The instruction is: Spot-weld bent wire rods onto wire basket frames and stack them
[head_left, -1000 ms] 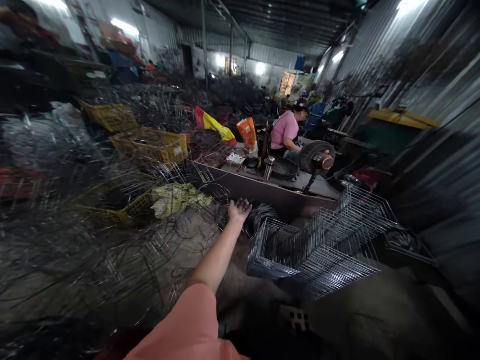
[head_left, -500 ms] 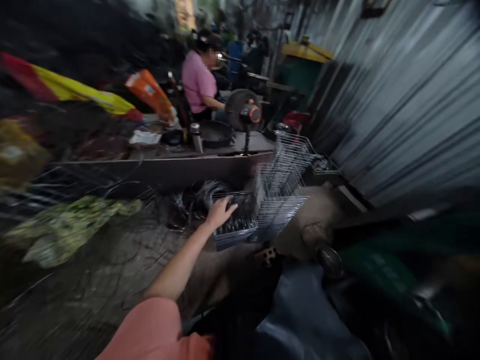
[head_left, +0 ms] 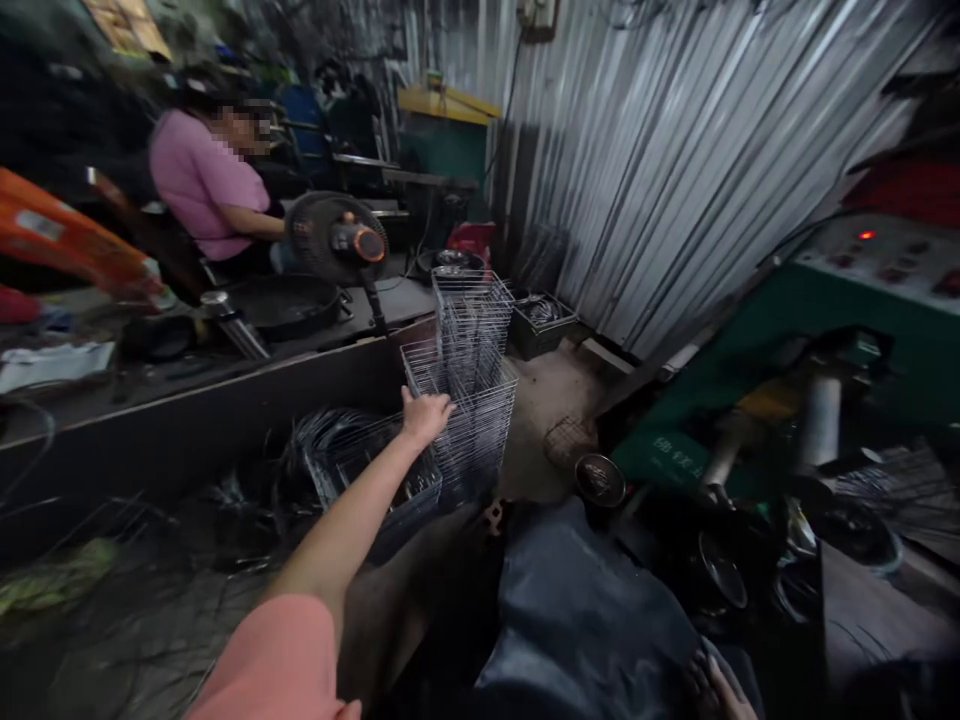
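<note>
My left hand (head_left: 426,416) reaches out with its fingers apart, over the near left corner of a stack of wire racks (head_left: 480,425). Whether it touches the wire I cannot tell. Just below and left of it is a lower wire basket (head_left: 427,485) with thin metal pieces inside, partly behind my forearm. A taller pile of wire racks (head_left: 472,300) rises behind. Only part of my right hand (head_left: 727,688) shows, at the bottom edge beside the dark apron (head_left: 574,610) over my lap; its fingers are mostly hidden.
Wire coils (head_left: 322,440) lie against a low board (head_left: 225,400). Beyond it stand a fan (head_left: 337,235), a steel flask (head_left: 232,325) and a wide black pan (head_left: 281,305). A person in pink (head_left: 206,185) sits behind. A green machine (head_left: 675,420) stands to my right.
The view has swung right, bringing the green machine and part of my right hand into sight. My left hand has moved from the lower basket toward the rack stack.
</note>
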`<state>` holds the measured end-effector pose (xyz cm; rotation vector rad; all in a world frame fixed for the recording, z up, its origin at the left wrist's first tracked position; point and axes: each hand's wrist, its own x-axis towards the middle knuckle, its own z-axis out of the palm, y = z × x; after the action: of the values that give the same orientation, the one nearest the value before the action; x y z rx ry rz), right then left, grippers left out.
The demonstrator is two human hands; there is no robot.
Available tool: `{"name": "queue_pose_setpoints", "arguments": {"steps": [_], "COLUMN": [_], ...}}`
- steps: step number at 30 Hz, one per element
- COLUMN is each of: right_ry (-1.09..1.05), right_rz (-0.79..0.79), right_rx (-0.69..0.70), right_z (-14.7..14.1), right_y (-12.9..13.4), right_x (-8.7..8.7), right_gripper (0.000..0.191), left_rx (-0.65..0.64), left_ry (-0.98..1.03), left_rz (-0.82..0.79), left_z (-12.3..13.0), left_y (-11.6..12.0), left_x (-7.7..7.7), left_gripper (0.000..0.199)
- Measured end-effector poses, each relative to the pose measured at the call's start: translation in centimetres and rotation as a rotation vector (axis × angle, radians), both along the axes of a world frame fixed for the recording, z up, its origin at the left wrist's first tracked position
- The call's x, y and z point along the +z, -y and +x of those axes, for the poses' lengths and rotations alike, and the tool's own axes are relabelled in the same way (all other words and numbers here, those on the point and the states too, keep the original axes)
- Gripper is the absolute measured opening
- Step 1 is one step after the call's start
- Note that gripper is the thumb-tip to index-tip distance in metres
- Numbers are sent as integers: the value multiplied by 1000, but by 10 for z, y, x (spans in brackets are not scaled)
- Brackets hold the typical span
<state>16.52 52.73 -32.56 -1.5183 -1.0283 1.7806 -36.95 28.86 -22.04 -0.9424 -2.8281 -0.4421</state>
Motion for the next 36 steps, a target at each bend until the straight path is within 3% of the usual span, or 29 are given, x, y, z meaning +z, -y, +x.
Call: {"name": "queue_pose_setpoints", "arguments": {"steps": [4,8,12,16,19,21,23,27,30,31,33,35,36], "right_ry": [-102,-159,-152,-144,-70,34,147,260,258,251,206,138,102], "right_rz": [-41,-32,-3,34,97,182,340,778,1075,1096,975,723,603], "right_rx": [-48,-33,11,6,37,100,195,283,381,492,811,1043,1064], "right_z": [0,-3,-9,-12,-17,-25,-39,-70,-83,-84,-79,-70,-64], "right_y": [3,4,10,17,17,16,19,36,51,54,59,61,60], "right_x": [-8,-12,-6,-2,5,21,53,152,219,235,251,249,243], "right_gripper": [57,57,50,42,45,48,49,50,51,52,49,44,42], "left_rx": [25,83,243,417,399,238,-41,-640,-1021,-1126,-1288,-1370,-1368], "left_ry": [-71,-133,-198,-235,-283,-345,-390,-310,-94,-15,110,160,160], "left_rz": [155,251,410,564,676,721,689,519,374,326,253,265,316], "left_z": [-16,-15,-15,-26,-26,-15,7,69,117,131,157,178,186], "left_y": [3,7,6,3,8,15,22,15,-20,-36,-69,-100,-113], "left_x": [1,1,4,20,44,66,90,132,142,141,136,130,128], "left_gripper": [29,32,36,38,35,34,34,32,36,38,40,38,36]}}
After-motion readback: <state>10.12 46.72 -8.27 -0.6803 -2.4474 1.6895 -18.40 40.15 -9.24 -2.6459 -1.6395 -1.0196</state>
